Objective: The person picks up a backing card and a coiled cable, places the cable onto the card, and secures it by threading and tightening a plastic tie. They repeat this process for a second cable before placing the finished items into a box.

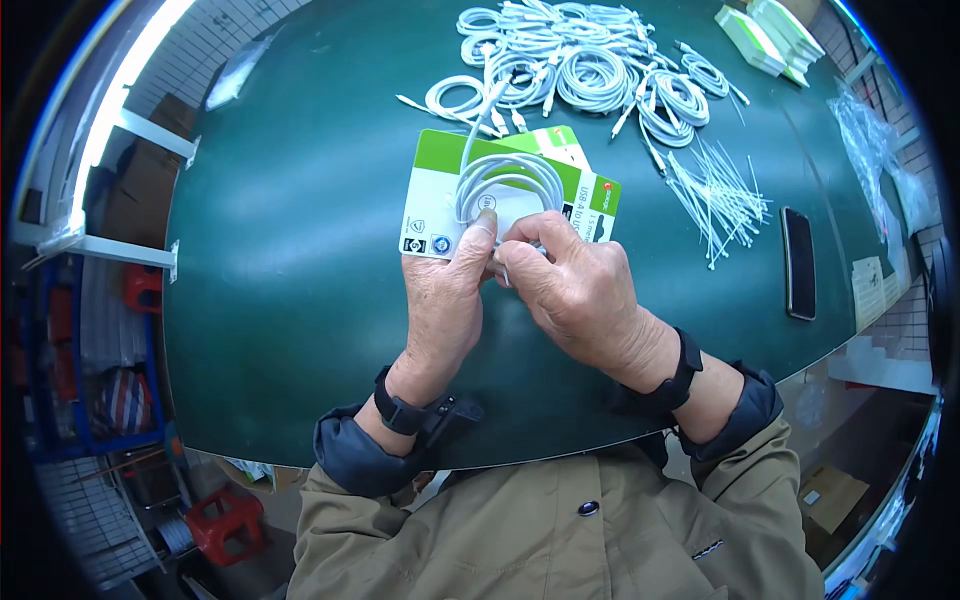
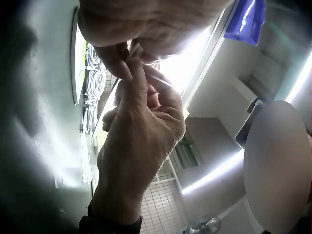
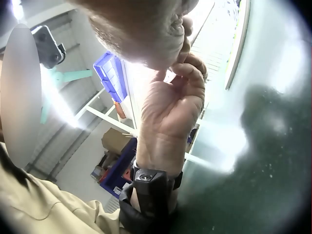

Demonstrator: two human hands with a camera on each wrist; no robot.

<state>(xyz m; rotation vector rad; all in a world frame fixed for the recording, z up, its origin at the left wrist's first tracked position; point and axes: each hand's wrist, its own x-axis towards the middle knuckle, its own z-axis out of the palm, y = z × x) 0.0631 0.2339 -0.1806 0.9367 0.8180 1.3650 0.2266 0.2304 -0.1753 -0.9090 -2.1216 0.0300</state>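
In the head view, a coiled white cable (image 1: 547,183) lies over green-and-white cards (image 1: 425,205). My left hand (image 1: 445,305) grips the coil's lower side, its thumb over the cable; its other fingers are hidden. Pressed close beside it, my right hand (image 1: 590,290) has curled fingers that pinch a thin white strip at the bottom of the coil. The left wrist view shows that strip (image 2: 161,80) coming out by the fingers of my right hand (image 2: 141,136). In the right wrist view my left hand (image 3: 170,107) meets the right; the coil is out of sight there.
Several coiled white cables (image 1: 595,80) are heaped at the back of the green table (image 1: 300,300). Loose white ties (image 1: 715,200) fan out at the right, near a black phone (image 1: 798,262). White-and-green boxes (image 1: 770,40) stand at the back right, with clear plastic bags (image 1: 870,150) along the edge.
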